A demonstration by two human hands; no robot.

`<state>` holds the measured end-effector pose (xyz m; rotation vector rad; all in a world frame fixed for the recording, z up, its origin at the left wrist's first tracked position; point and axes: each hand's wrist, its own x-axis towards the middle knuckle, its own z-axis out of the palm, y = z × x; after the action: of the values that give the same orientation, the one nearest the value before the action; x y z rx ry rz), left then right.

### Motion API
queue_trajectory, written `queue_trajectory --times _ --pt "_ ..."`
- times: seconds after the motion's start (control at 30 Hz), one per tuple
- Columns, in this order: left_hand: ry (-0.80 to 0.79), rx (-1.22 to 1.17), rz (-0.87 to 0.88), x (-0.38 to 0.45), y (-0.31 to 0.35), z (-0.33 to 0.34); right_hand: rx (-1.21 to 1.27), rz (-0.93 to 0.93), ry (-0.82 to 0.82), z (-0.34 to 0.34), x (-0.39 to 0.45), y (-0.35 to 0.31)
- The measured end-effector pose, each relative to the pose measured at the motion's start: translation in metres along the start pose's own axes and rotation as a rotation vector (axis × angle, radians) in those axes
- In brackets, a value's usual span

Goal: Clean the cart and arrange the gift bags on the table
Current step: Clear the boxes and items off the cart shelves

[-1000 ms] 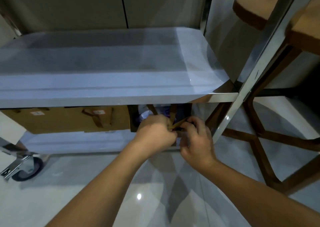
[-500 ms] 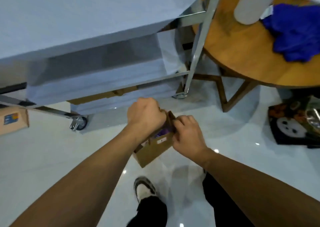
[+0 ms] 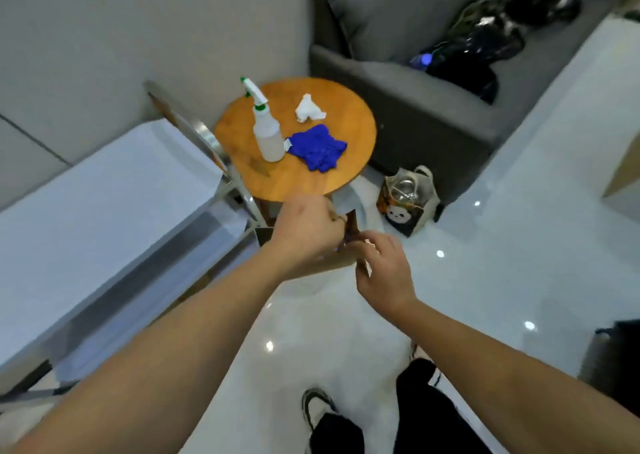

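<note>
A lounge or waiting area indoors, seen from above: a grey upholstered sofa [image 3: 433, 83] stands against a plain panelled wall [image 3: 104, 38], with a small round wooden table [image 3: 349, 121] beside it on a glossy white tiled floor [image 3: 519, 245]. A steel service cart [image 3: 104, 218] with covered shelves is parked just beside the table.

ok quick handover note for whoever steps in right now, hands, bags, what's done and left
Left hand grips the top of the brown gift bag, held in the air just short of the round table.
Right hand holds the bag's near side.
Cart stands at left.
Panda gift bag sits on the floor by the table.
Spray bottle, blue cloth and tissue are on the table.
Done: no bag on the table yet.
Left: set both bags there.
</note>
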<state>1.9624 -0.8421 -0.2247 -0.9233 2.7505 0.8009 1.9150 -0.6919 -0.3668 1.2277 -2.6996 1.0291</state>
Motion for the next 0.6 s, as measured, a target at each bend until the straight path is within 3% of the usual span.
queue_trajectory --times 0.13,0.27,0.5,0.6 --pt "0.04 0.051 0.227 -0.001 0.112 -0.021 0.076 0.355 0.318 -0.094 -0.008 0.023" --pt "-0.002 0.039 0.463 -0.016 0.236 0.0 0.131 0.638 0.424 -0.187 -0.037 0.068" --pt "-0.161 0.144 0.794 -0.071 0.427 0.097 0.124 1.006 0.636 -0.32 -0.149 0.176" --pt "-0.259 0.158 0.893 -0.097 0.493 0.153 0.231 1.099 0.753 -0.355 -0.203 0.214"
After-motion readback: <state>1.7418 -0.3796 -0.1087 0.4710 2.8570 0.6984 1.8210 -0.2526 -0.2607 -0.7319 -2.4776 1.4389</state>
